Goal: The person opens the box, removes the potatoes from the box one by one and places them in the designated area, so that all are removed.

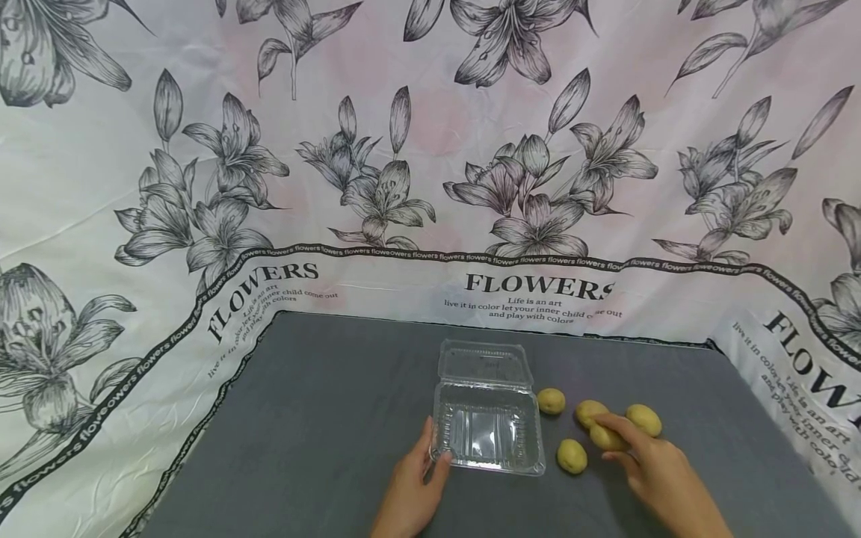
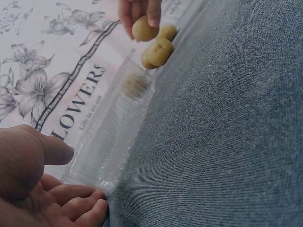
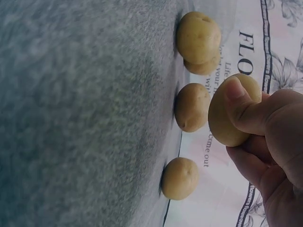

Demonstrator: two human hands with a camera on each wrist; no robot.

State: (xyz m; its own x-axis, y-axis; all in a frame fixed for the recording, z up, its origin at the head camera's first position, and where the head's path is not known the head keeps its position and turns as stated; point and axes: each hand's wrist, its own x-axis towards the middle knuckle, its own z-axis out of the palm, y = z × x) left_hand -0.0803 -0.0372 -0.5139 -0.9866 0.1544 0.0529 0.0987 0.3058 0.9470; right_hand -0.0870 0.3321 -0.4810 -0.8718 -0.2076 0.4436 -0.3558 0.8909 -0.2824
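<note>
My right hand (image 1: 662, 467) holds a yellow potato (image 3: 232, 113) between thumb and fingers, raised above the table in the right wrist view. Around it sit several other potatoes: one (image 1: 572, 456) nearer to me, one (image 1: 643, 420) to the right, one (image 1: 588, 411) just behind, and one (image 1: 551, 401) beside the box. A clear plastic clamshell box (image 1: 487, 430) stands with its lid (image 1: 484, 363) folded back, nothing inside it. At the box's near left corner rests my left hand (image 1: 413, 478), its thumb and fingers loosely spread against the edge.
The dark grey tabletop (image 1: 323, 418) stretches out to both sides of the box. Behind and beside it hangs a white cloth (image 1: 390, 288) printed with flowers and lettering.
</note>
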